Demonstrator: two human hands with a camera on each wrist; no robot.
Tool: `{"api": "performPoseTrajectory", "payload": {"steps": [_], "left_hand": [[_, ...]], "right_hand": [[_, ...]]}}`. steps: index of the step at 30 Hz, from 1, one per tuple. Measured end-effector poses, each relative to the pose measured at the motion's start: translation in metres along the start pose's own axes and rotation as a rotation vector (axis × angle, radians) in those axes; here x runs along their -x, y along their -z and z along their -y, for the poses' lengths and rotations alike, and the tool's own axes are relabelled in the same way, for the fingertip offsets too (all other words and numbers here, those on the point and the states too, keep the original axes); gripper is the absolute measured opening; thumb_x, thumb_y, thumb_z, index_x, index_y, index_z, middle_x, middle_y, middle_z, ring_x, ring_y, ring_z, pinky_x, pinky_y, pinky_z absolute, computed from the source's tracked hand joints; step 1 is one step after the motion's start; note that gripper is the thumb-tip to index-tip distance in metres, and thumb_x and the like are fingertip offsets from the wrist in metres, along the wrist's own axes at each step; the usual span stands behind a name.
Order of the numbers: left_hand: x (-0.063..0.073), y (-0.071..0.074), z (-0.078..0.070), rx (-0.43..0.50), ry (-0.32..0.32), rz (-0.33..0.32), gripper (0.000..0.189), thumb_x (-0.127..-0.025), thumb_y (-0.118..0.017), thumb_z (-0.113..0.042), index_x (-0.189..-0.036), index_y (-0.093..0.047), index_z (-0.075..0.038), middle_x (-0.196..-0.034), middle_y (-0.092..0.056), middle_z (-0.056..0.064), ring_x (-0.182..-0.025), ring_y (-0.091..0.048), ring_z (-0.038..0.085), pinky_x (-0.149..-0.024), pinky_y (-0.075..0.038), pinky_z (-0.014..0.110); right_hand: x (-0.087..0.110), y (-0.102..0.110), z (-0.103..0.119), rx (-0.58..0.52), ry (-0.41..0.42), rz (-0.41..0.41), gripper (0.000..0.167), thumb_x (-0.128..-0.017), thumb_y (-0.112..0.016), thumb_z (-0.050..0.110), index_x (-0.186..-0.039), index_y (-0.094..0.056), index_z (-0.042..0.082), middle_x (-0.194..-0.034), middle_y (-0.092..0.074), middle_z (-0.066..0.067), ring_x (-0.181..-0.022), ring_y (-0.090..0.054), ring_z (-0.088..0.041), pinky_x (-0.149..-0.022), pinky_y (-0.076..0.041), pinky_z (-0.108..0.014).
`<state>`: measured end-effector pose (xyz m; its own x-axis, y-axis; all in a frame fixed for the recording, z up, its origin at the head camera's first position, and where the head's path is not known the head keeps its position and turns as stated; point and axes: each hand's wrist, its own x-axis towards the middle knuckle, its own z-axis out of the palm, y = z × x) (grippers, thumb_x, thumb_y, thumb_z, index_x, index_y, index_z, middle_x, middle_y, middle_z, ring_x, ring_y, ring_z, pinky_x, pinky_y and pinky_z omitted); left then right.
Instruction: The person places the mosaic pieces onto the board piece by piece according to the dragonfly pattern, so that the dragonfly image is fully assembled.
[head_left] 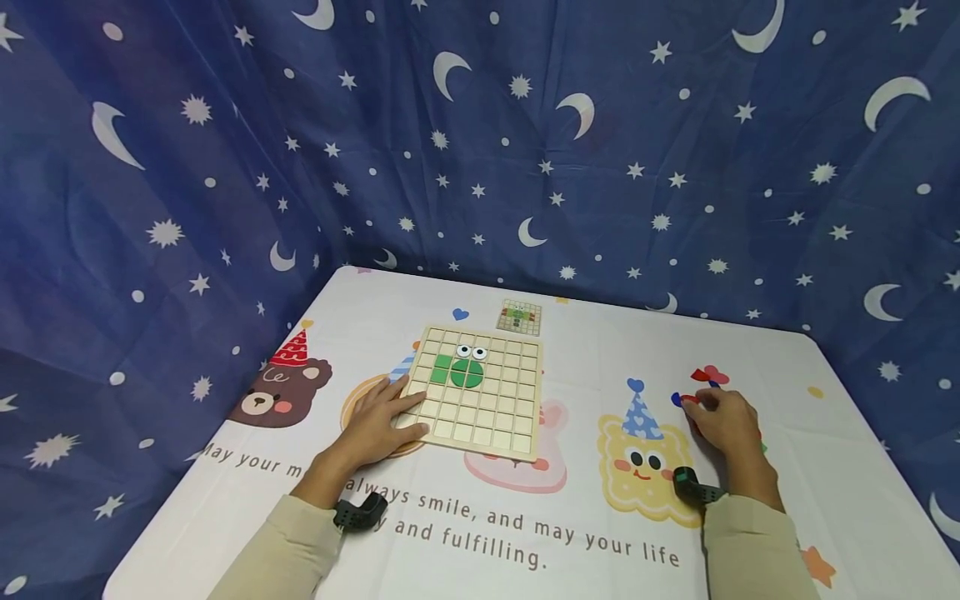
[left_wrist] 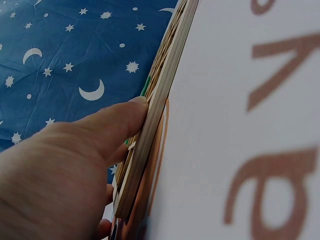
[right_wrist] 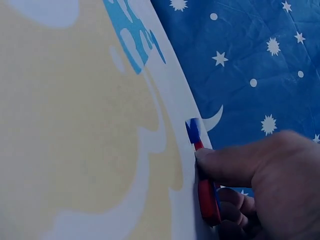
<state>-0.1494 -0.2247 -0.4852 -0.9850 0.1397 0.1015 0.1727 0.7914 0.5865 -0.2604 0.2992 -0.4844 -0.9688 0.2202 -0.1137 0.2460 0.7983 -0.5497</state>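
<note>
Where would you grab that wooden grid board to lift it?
Probably hold the board by its right rim, coming from the right: it lies flat, that edge is straight and bare, and the left hand rests at the opposite side. Keep it level; green pieces sit on top.

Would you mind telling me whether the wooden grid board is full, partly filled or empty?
Partly filled: green pieces and two eye pieces lie on the wooden grid board, while most of it shows bare wood.

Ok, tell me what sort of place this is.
Probably a play corner or small recording set: starry blue cloth backs a white table printed with cartoon figures, and a wooden grid board lies on it.
</note>
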Motion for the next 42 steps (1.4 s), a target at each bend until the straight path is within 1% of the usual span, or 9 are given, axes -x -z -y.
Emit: {"api": "performPoseTrajectory", "payload": {"steps": [5, 8, 13, 16, 20, 27, 33, 38, 42], "left_hand": [[-0.001, 0.000, 0.000, 0.002, 0.005, 0.005, 0.058, -0.084, -0.073, -0.041, -0.135, -0.060, -0.018, -0.154, -0.031, 0.011, -0.142, -0.014, 0.039, -0.107, -0.014, 0.062], [-0.002, -0.001, 0.001, 0.000, 0.002, 0.003, 0.057, -0.083, -0.073, -0.041, -0.135, -0.060, -0.019, -0.154, -0.031, 0.011, -0.142, -0.014, 0.039, -0.107, -0.014, 0.062], [-0.003, -0.002, 0.000, 0.000, -0.005, 0.004, 0.057, -0.084, -0.073, -0.041, -0.135, -0.060, -0.019, -0.154, -0.031, 0.011, -0.142, -0.014, 0.039, -0.106, -0.014, 0.063], [-0.002, -0.002, 0.000, 0.000, -0.005, 0.002, 0.057, -0.084, -0.073, -0.041, -0.135, -0.060, -0.019, -0.154, -0.031, 0.012, -0.141, -0.014, 0.040, -0.106, -0.014, 0.063], [-0.002, -0.002, -0.001, 0.001, -0.005, 0.001, 0.057, -0.084, -0.072, -0.041, -0.135, -0.060, -0.019, -0.154, -0.031, 0.012, -0.141, -0.014, 0.040, -0.106, -0.014, 0.064], [-0.002, -0.003, -0.001, -0.003, -0.005, 0.004, 0.057, -0.084, -0.072, -0.041, -0.135, -0.060, -0.019, -0.154, -0.031, 0.011, -0.141, -0.014, 0.040, -0.106, -0.014, 0.063], [-0.001, -0.003, 0.000, -0.008, -0.009, 0.004, 0.057, -0.084, -0.073, -0.041, -0.135, -0.060, -0.018, -0.153, -0.031, 0.012, -0.141, -0.015, 0.040, -0.106, -0.014, 0.063], [-0.001, -0.001, 0.000, -0.013, -0.010, 0.001, 0.057, -0.084, -0.072, -0.040, -0.135, -0.060, -0.018, -0.153, -0.031, 0.012, -0.141, -0.015, 0.040, -0.107, -0.014, 0.062], [-0.001, -0.001, 0.000, -0.016, -0.009, 0.000, 0.058, -0.084, -0.073, -0.041, -0.135, -0.060, -0.018, -0.154, -0.031, 0.012, -0.141, -0.015, 0.040, -0.107, -0.014, 0.062]], "right_hand": [[0.000, 0.000, -0.001, -0.008, -0.009, -0.011, 0.044, -0.094, -0.063, 0.019, -0.128, -0.054, -0.006, -0.117, -0.051, -0.027, -0.109, -0.043, -0.044, -0.096, -0.039, -0.059], [0.003, 0.002, -0.001, -0.039, -0.015, -0.051, 0.045, -0.095, -0.062, 0.023, -0.129, -0.054, -0.006, -0.119, -0.052, -0.027, -0.110, -0.043, -0.044, -0.096, -0.039, -0.058], [0.010, 0.009, 0.004, -0.109, 0.026, -0.193, 0.044, -0.095, -0.060, 0.026, -0.127, -0.058, -0.004, -0.114, -0.058, -0.025, -0.107, -0.048, -0.039, -0.090, -0.046, -0.051], [0.016, 0.016, 0.012, -0.135, 0.076, -0.278, 0.044, -0.092, -0.061, 0.026, -0.126, -0.060, -0.002, -0.107, -0.061, -0.022, -0.097, -0.053, -0.034, -0.080, -0.049, -0.042], [0.024, 0.026, 0.026, -0.168, 0.161, -0.352, 0.041, -0.090, -0.065, 0.025, -0.122, -0.065, -0.001, -0.099, -0.063, -0.018, -0.089, -0.053, -0.027, -0.069, -0.044, -0.031], [0.045, 0.042, 0.063, -0.266, 0.327, -0.427, 0.034, -0.088, -0.071, 0.023, -0.115, -0.070, 0.002, -0.095, -0.063, -0.013, -0.081, -0.052, -0.016, -0.067, -0.040, -0.019], [0.061, 0.050, 0.095, -0.350, 0.494, -0.480, 0.029, -0.086, -0.074, 0.013, -0.112, -0.071, 0.000, -0.091, -0.063, -0.013, -0.073, -0.051, -0.007, -0.066, -0.040, -0.010], [0.072, 0.047, 0.122, -0.423, 0.627, -0.462, 0.028, -0.083, -0.075, 0.005, -0.110, -0.071, -0.003, -0.088, -0.062, -0.011, -0.074, -0.051, -0.005, -0.070, -0.041, -0.013], [0.076, 0.039, 0.144, -0.496, 0.759, -0.406, 0.024, -0.083, -0.074, -0.001, -0.106, -0.071, -0.005, -0.087, -0.062, -0.012, -0.075, -0.052, -0.012, -0.070, -0.044, -0.017]]}}
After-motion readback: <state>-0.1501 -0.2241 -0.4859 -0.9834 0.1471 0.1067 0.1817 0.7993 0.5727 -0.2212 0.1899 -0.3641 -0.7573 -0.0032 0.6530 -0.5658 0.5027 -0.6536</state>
